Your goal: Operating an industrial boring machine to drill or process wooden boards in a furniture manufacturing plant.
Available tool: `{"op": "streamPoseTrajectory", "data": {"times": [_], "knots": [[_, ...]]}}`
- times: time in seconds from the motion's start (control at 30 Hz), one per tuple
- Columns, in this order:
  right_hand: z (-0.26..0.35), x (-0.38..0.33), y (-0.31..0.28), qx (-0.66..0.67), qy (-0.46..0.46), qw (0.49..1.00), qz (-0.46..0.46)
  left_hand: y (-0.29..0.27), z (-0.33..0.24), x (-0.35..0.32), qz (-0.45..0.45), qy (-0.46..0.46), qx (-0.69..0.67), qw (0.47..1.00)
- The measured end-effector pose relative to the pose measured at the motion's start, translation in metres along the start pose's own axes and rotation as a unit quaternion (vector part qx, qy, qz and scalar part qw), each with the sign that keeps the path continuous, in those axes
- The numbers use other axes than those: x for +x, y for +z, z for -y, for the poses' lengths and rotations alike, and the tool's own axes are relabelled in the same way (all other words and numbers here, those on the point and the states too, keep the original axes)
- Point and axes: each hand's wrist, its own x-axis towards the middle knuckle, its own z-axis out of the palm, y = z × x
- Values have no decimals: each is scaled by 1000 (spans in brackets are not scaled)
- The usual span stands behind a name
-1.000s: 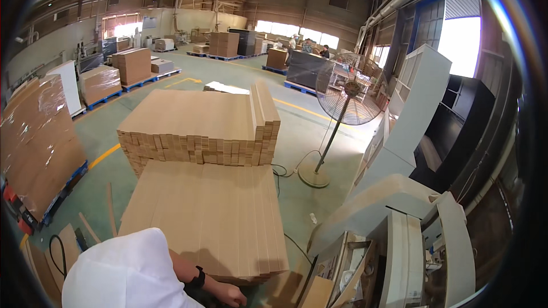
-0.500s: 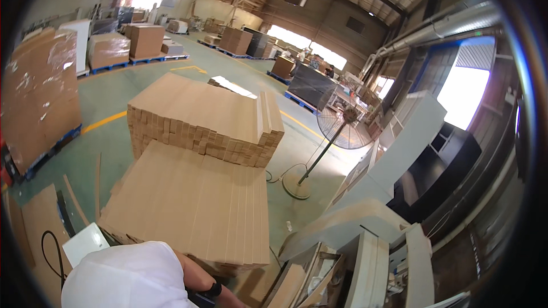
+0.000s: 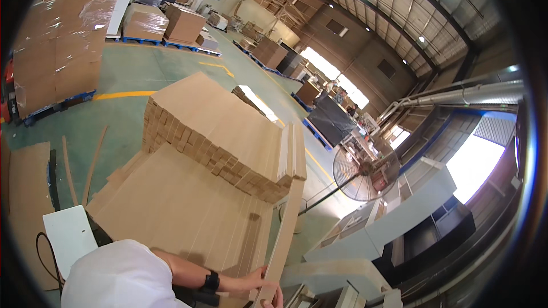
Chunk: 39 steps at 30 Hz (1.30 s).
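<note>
My left arm, in a white sleeve with a black wristband, crosses the lower part of the view. At its end my left hand (image 3: 251, 281) is closed around the near end of a long, narrow brown fibreboard strip (image 3: 286, 229). This strip runs away from me along the right edge of the near stack of brown strips (image 3: 177, 205), reaching the far stack's front right corner. Fingers show on both sides of the strip. I cannot see my right hand.
Beyond lies a higher stack of brown strips (image 3: 217, 120). A pedestal fan (image 3: 365, 168) stands to the right, before pale panels and cabinets (image 3: 399, 211). A white board (image 3: 69, 236) and loose strips (image 3: 94, 165) are at left. Wrapped pallet loads (image 3: 63, 51) stand farther back.
My left hand has come into view, gripping a strip that now lies along the right of the near stack. The view has tilted and shifted.
</note>
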Motion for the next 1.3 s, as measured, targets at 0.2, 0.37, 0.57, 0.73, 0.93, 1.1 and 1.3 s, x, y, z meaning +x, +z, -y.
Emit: {"op": "streamPoseTrajectory", "data": {"times": [0.2, 0.37, 0.57, 0.73, 0.93, 1.1, 1.3], "knots": [[-1, 82, -12, -46, 110, 993, -2, -110, -125, 141, -97, -38, -34, 994], [39, 181, 45, -5, 163, 986, -41, -201, -153, 246, -139, -36, -63, 988], [47, 274, 89, 62, 156, 985, -42, -254, -173, 312, -147, -113, -92, 978], [26, 356, 90, 38, 29, 999, -1, -267, -183, 354, -120, -97, -26, 988], [60, 474, 87, 211, 40, 974, -69, -284, -151, 403, -57, -69, 35, 995], [55, 535, 83, 251, 12, 965, -79, -294, -124, 432, -140, 1, 140, 980], [47, 560, 86, 256, -5, 965, -60, -319, -114, 454, -175, 79, 136, 972]]}}
